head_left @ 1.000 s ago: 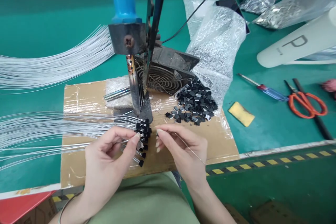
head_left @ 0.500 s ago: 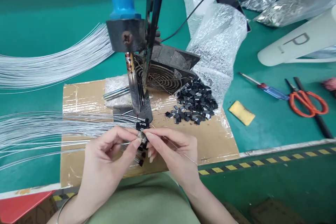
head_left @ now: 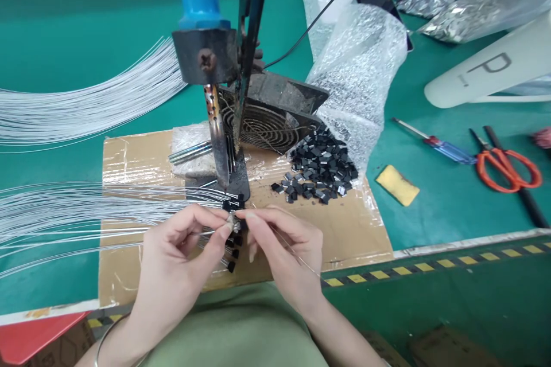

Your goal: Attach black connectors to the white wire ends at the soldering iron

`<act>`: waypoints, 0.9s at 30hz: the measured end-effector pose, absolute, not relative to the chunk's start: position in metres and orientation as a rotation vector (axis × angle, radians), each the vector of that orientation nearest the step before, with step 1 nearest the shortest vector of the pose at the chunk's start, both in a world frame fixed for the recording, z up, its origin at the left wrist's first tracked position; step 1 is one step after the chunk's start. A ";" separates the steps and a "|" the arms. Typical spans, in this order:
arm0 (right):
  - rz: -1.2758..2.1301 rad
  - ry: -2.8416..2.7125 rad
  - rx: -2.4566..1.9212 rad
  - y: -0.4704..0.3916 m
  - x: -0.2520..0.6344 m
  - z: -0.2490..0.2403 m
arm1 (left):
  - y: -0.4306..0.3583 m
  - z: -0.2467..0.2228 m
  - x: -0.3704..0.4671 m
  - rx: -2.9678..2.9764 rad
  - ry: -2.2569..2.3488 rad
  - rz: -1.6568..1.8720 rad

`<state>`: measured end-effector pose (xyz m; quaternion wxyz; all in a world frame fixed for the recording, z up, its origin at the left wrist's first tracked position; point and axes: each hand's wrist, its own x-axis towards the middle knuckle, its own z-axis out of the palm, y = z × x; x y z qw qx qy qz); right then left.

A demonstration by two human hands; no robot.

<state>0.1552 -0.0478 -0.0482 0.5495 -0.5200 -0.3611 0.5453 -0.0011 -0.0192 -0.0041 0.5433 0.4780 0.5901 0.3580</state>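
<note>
Just below the soldering iron tip (head_left: 222, 175), my left hand (head_left: 178, 258) is closed, thumb and forefinger pinching a small silver connector (head_left: 235, 223); its details are partly covered by the fingers. My right hand (head_left: 290, 255) faces it with thumb and index finger together at the connector's right side. A thin solder wire (head_left: 303, 262) runs through the right hand's fingers. White cables (head_left: 146, 212) with black connector ends (head_left: 232, 203) lie behind and beneath the hands on a cardboard sheet (head_left: 353, 235).
A fan (head_left: 269, 126) stands behind the iron. Loose black connector pieces (head_left: 322, 160) are heaped right of it beside a bubble-wrap bag (head_left: 357, 69). Farther right lie a yellow sponge (head_left: 397, 185), a screwdriver (head_left: 450, 150), orange-handled scissors (head_left: 508, 172) and a white cup (head_left: 473, 71).
My right thumb and fingers have shifted slightly right, a little away from the connector. My left hand keeps its pinch at nearly the same spot.
</note>
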 end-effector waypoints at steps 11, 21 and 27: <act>1.130 -1.111 -1.273 -0.054 0.166 -0.048 | -0.014 -0.006 0.008 1.085 1.511 0.922; 1.043 -1.198 -1.212 -0.037 0.168 -0.038 | -0.001 -0.007 0.003 1.184 1.481 0.920; 1.139 -1.080 -1.225 -0.036 0.163 -0.037 | 0.006 -0.005 0.003 1.181 1.503 0.921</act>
